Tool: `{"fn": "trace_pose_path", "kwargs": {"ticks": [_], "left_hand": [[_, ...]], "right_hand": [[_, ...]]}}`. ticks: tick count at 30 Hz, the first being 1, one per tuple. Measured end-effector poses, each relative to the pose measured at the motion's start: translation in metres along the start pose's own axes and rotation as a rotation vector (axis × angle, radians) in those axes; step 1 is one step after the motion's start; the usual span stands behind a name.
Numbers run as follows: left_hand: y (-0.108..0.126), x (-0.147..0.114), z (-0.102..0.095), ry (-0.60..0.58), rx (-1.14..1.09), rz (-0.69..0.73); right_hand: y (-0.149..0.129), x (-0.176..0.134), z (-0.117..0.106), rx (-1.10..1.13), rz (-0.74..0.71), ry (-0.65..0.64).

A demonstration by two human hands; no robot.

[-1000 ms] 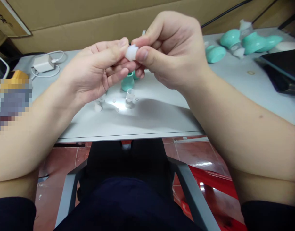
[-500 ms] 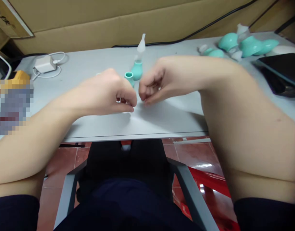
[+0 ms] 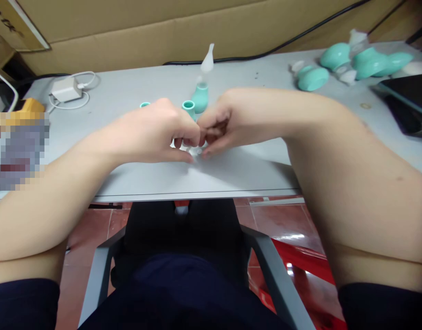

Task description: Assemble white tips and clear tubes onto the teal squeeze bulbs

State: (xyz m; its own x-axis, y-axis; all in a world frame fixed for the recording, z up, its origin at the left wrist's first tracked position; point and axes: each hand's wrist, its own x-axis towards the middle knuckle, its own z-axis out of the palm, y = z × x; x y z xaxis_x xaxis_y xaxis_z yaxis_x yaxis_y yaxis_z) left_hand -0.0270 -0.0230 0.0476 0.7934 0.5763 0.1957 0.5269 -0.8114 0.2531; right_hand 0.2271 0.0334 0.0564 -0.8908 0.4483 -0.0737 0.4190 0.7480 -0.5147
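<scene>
My left hand and my right hand meet above the front middle of the table, fingers curled in. Small whitish pieces, blurred and partly hidden, show between the thumbs and fingertips of both hands. Just behind the fingers stands an open-necked teal rubber bulb, its lower part covered by my left hand. Beyond it, a second teal bulb is upright, fitted with a translucent pointed nozzle. Another teal rim peeks out behind my left hand.
Several teal bulbs with translucent tips lie at the back right, beside a black device. A small yellowish ring rests near the right forearm. At the back left is a white charger with its cable. The table's front edge faces me.
My right hand has moved left to my left hand, so the fingertips now meet around the small whitish pieces. The view has shifted slightly.
</scene>
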Motion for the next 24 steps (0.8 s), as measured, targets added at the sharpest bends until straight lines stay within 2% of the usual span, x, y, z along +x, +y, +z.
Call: {"fn": "trace_pose_path", "kwargs": {"ticks": [2,6,8,9,12,15,21,22,24], "left_hand": [[-0.001,-0.001,-0.003,0.062,-0.031,0.029],[-0.004,-0.001,-0.005,0.242,-0.079,0.055],[-0.005,0.001,-0.003,0.348,-0.079,0.06],[-0.006,0.002,-0.002,0.402,-0.092,0.07],[-0.01,0.005,0.003,0.555,-0.157,0.099],[-0.017,0.005,0.006,0.642,-0.149,0.054],[-0.044,0.002,0.002,0.717,0.02,0.068],[-0.048,0.003,0.001,0.733,0.079,0.084],[-0.053,0.004,0.001,0.767,0.199,0.149]], "right_hand": [[0.0,-0.003,-0.005,0.113,-0.061,0.157],[0.014,0.007,-0.009,0.274,-0.088,0.785],[0.03,0.018,-0.007,0.274,-0.068,0.926],[0.039,0.024,-0.005,0.274,-0.067,0.951],[0.058,0.037,0.002,0.272,0.012,0.814],[0.059,0.041,0.006,0.252,0.019,0.747],[0.023,0.026,0.002,0.314,-0.155,1.1],[0.017,0.023,0.003,0.318,-0.213,1.134],[0.008,0.02,0.007,0.341,-0.321,1.109]]}}
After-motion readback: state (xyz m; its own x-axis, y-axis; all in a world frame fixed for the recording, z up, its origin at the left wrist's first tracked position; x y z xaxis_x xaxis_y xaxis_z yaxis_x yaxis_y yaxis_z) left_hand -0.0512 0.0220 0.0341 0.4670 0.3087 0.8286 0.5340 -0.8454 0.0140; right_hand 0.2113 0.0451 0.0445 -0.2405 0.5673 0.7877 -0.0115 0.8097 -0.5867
